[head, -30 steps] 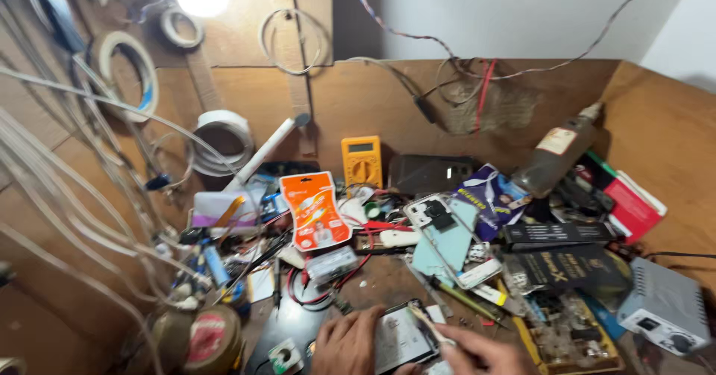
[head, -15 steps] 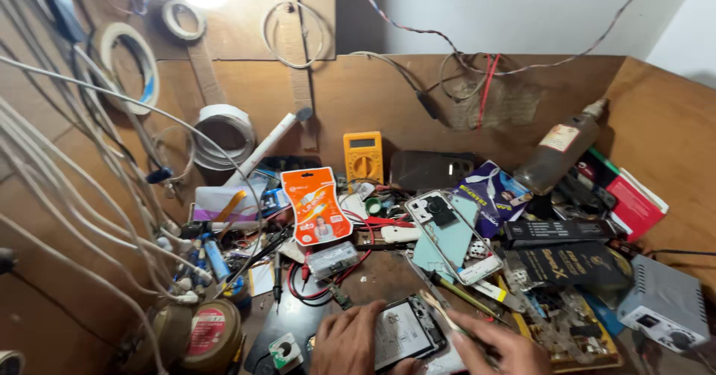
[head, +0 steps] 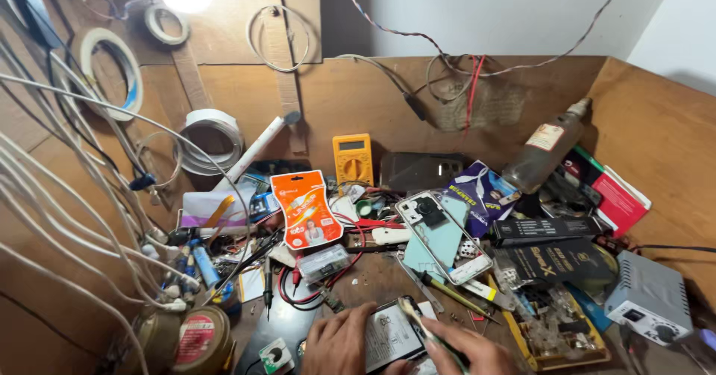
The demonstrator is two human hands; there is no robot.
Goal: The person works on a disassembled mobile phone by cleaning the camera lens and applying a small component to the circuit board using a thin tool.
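at table front: left hand point(head: 337, 342) pressed flat on opened phone point(head: 391, 335); right hand point(head: 468, 351) pinching thin tool point(head: 425, 328). orange blister package point(head: 306, 209) upright behind, yellow multimeter point(head: 353, 159) beyond.

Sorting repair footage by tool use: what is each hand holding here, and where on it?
Right hand grips a slim tool by its lower shaft. Left hand presses on the opened phone at its left edge.
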